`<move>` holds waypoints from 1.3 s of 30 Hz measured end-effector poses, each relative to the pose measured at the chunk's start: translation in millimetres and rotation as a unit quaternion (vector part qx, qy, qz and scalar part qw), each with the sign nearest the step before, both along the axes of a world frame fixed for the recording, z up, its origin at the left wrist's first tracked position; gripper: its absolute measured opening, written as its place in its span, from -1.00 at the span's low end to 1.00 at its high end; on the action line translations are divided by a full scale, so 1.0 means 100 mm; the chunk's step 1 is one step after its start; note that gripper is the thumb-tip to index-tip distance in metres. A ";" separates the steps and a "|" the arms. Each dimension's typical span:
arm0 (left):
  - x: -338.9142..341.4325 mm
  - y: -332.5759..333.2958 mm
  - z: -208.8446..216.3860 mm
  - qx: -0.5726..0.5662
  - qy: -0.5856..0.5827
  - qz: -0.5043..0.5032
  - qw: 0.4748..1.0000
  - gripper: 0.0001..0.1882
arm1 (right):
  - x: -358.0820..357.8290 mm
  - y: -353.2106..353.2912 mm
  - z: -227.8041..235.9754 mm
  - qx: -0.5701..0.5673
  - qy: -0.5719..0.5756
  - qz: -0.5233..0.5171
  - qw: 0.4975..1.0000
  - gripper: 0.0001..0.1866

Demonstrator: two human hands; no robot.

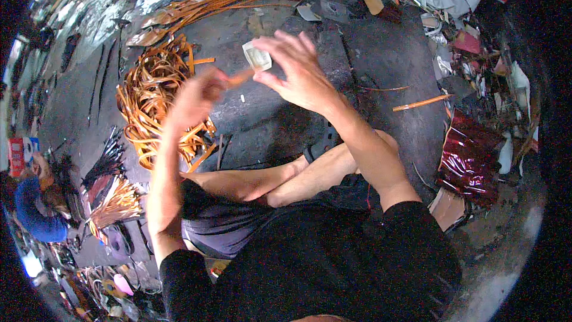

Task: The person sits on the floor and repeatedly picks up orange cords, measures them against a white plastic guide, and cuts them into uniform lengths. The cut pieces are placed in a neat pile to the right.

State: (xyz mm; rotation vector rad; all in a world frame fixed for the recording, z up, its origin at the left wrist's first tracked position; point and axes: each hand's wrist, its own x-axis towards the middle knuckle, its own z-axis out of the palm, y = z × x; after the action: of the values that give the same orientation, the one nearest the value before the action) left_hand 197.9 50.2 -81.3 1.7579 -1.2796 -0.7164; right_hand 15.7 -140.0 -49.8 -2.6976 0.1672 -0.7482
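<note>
My left hand [205,92] is closed on a narrow orange-brown strip [239,77]; motion blurs its fingers. Opposite it, my right hand [298,71] has its fingers spread, and its thumb tip comes close to the strip's free end. A small pale, squarish piece [257,56] shows between the right thumb and forefinger; whether it is gripped there or lies below on the dark floor board [256,113], I cannot tell. Beside my left forearm rises a tangled heap of glossy orange-brown strips [149,98].
Long brown strips [220,1] lie at the far side. A single strip [420,103] and a dark red glossy sheet stack [471,158] are on the right, near mixed scraps [465,42]. Bundles of thin strips [116,203] and a blue round thing [37,211] lie at the left.
</note>
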 end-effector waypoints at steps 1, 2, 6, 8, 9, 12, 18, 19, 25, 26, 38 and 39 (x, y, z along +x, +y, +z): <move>-0.18 -0.14 -0.30 0.006 0.046 -0.008 0.999 -0.63 | 0.09 -0.06 -0.23 0.013 0.081 0.001 0.997 -0.39; -0.23 -0.25 -0.72 0.025 0.027 -0.024 0.999 -0.73 | 0.19 -0.17 -0.43 0.149 0.228 0.022 0.962 -0.28; -0.40 -0.44 -1.50 0.140 -0.092 -0.030 0.985 -0.83 | 0.50 -0.45 -1.52 0.183 0.162 -0.111 0.963 0.08; -0.48 -0.43 -1.51 0.134 -0.108 -0.016 0.985 -0.81 | 0.65 -0.48 -1.86 0.206 0.133 -0.142 0.959 0.27; -0.50 -0.44 -1.53 0.132 -0.070 -0.015 0.989 -0.80 | 0.66 -0.47 -1.93 0.221 0.096 -0.120 0.963 0.23; -0.43 -0.32 -1.60 0.117 0.068 0.025 0.990 -0.87 | 0.95 -0.40 -2.00 0.276 0.067 -0.110 0.953 0.15; -0.34 -0.48 -1.60 -0.009 0.263 0.026 0.964 -0.83 | 1.04 -0.62 -1.63 0.114 0.047 -0.136 0.983 -0.01; -0.34 -0.51 -1.51 -0.002 0.245 0.029 0.969 -0.82 | 0.95 -0.61 -1.41 0.068 0.073 -0.144 0.985 -0.04; -0.35 -0.88 -1.34 -0.001 0.265 0.033 0.964 -0.91 | 0.30 -0.76 -1.27 0.162 0.228 0.128 0.952 -0.55; -0.32 -0.90 -1.34 0.054 0.256 0.029 0.965 -0.82 | 0.23 -0.91 -1.24 0.239 0.282 0.143 0.918 -0.56; -0.03 -1.20 -1.92 0.001 -0.152 0.052 0.987 -0.88 | 0.22 -1.94 -1.46 -0.075 0.196 -0.214 0.954 -0.46; -0.09 -1.26 -1.92 0.024 -0.156 0.065 0.985 -0.88 | 0.35 -1.79 -1.41 -0.028 0.138 -0.181 0.973 -0.44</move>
State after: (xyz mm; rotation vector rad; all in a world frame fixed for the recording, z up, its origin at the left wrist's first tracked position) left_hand 188.4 -75.6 -273.5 2.0296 -1.3443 -0.4110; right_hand 50.5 -318.7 -190.6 -2.8486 0.7318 -0.4704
